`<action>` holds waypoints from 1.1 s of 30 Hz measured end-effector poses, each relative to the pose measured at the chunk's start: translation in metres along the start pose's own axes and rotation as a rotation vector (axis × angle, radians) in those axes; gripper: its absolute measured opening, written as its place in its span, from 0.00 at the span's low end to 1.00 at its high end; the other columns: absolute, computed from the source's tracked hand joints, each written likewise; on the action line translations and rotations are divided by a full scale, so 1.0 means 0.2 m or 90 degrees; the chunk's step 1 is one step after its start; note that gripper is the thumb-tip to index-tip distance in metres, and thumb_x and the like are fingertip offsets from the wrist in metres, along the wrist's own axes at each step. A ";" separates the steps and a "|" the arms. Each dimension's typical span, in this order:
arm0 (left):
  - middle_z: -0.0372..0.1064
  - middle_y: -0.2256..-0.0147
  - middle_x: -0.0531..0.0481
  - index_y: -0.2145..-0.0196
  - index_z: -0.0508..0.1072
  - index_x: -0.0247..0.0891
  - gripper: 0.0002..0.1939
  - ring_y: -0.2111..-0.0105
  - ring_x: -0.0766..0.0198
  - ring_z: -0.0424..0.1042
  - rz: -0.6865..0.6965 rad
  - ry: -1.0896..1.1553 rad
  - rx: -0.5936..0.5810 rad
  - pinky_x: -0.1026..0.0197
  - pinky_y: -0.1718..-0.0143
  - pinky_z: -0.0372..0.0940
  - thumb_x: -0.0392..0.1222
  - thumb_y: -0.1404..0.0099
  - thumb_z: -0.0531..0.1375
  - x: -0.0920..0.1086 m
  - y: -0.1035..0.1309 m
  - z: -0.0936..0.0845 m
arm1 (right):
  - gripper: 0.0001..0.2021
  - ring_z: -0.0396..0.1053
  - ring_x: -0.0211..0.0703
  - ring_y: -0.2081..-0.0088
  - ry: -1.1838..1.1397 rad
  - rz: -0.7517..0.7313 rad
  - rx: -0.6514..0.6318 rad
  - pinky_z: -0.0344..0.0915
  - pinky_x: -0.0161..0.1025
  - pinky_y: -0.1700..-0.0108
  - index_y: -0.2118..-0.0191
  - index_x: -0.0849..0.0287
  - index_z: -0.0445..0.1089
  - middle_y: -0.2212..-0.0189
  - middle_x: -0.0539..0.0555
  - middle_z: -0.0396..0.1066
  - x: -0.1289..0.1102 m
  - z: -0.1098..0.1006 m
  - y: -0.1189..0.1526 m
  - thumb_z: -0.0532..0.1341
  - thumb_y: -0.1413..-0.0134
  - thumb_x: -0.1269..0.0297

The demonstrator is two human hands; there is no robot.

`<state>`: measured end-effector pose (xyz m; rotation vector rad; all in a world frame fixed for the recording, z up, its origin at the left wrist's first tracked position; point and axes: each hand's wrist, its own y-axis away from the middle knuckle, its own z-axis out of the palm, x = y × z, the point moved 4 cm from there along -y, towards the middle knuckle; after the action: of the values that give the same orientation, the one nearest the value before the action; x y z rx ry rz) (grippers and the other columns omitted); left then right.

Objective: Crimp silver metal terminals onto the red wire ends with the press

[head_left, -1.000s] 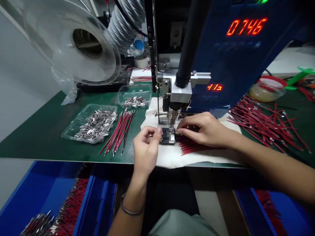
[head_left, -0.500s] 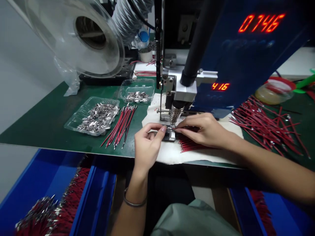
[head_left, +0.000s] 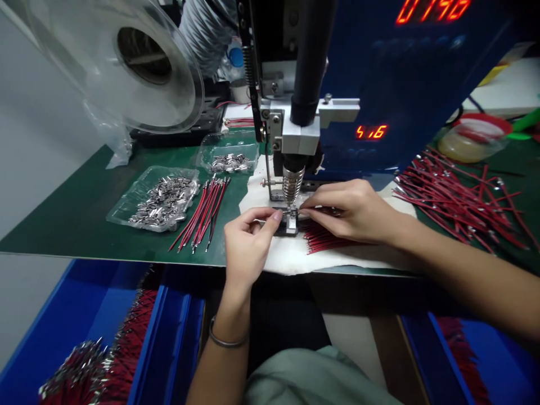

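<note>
Under the spring-wrapped electrode of a blue bench machine, both hands meet at a small metal fixture. My left hand comes from the left, thumb and forefinger pinched on a tiny silvery metal part at the fixture's edge. My right hand reaches in from the right, closed in a pinch on a thin wire whose end points into the fixture; the fingers hide most of it. Beneath the right hand lies a row of red wires on a white cloth.
Left of the fixture are a clear tray of silvery metal pieces, a second tray and a bunch of red wires. Heaped red wires lie right. Blue bins sit below the table edge. A large clear reel overhangs the back left.
The camera view has shifted slightly, so the scene sits a little further left and higher. Both hands keep their pinches at the fixture, with only slight finger movement.
</note>
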<state>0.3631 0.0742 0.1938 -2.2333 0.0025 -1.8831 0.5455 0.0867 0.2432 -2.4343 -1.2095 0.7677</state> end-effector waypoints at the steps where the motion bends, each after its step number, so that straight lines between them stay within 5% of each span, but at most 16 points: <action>1: 0.72 0.71 0.48 0.70 0.78 0.35 0.10 0.71 0.66 0.68 0.001 0.002 -0.002 0.67 0.70 0.61 0.45 0.44 0.66 0.00 0.00 0.00 | 0.07 0.67 0.35 0.71 0.002 0.002 -0.008 0.61 0.32 0.69 0.62 0.63 0.74 0.71 0.53 0.72 0.00 0.00 0.00 0.58 0.41 0.70; 8: 0.69 0.71 0.50 0.67 0.75 0.35 0.10 0.73 0.68 0.67 0.060 0.021 0.098 0.67 0.70 0.61 0.45 0.35 0.60 0.05 0.15 -0.05 | 0.06 0.66 0.34 0.74 -0.014 -0.010 -0.011 0.61 0.32 0.71 0.65 0.64 0.75 0.74 0.52 0.72 -0.04 -0.03 -0.01 0.60 0.45 0.71; 15: 0.69 0.69 0.50 0.59 0.76 0.38 0.10 0.77 0.69 0.60 -0.008 0.034 -0.153 0.65 0.71 0.60 0.43 0.35 0.59 0.07 0.35 0.12 | 0.05 0.72 0.37 0.66 -0.179 -0.066 0.049 0.68 0.33 0.63 0.63 0.61 0.73 0.67 0.54 0.75 -0.14 -0.06 -0.01 0.61 0.43 0.69; 19: 0.61 0.77 0.51 0.72 0.74 0.34 0.13 0.76 0.68 0.59 -0.033 0.089 -0.147 0.64 0.67 0.61 0.44 0.34 0.58 0.06 0.32 0.18 | 0.04 0.74 0.39 0.63 -0.244 -0.093 0.072 0.70 0.33 0.61 0.63 0.63 0.73 0.65 0.57 0.76 -0.16 -0.03 0.00 0.62 0.45 0.71; 23: 0.63 0.76 0.51 0.65 0.76 0.35 0.10 0.76 0.68 0.59 -0.027 0.120 -0.137 0.65 0.68 0.61 0.44 0.35 0.59 0.07 0.33 0.18 | 0.04 0.74 0.38 0.66 -0.275 -0.063 0.079 0.71 0.33 0.62 0.62 0.63 0.73 0.66 0.57 0.77 -0.15 0.00 0.01 0.62 0.44 0.71; 28: 0.63 0.78 0.52 0.63 0.75 0.37 0.10 0.79 0.68 0.59 -0.019 0.046 -0.091 0.65 0.75 0.56 0.45 0.36 0.59 0.10 0.31 0.02 | 0.05 0.74 0.37 0.68 -0.187 -0.087 0.077 0.69 0.32 0.66 0.61 0.61 0.73 0.68 0.55 0.77 -0.13 -0.05 0.01 0.62 0.43 0.68; 33: 0.60 0.82 0.53 0.69 0.77 0.39 0.12 0.82 0.67 0.56 0.084 -0.353 0.077 0.64 0.78 0.49 0.50 0.41 0.63 0.18 0.06 -0.33 | 0.04 0.68 0.33 0.76 -0.040 -0.129 0.025 0.60 0.34 0.73 0.66 0.60 0.72 0.76 0.51 0.72 -0.09 -0.11 0.02 0.60 0.42 0.68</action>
<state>0.3060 0.0470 0.2368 -2.5151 -0.0508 -1.1201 0.5513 0.0696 0.2642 -2.2279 -1.4256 0.8047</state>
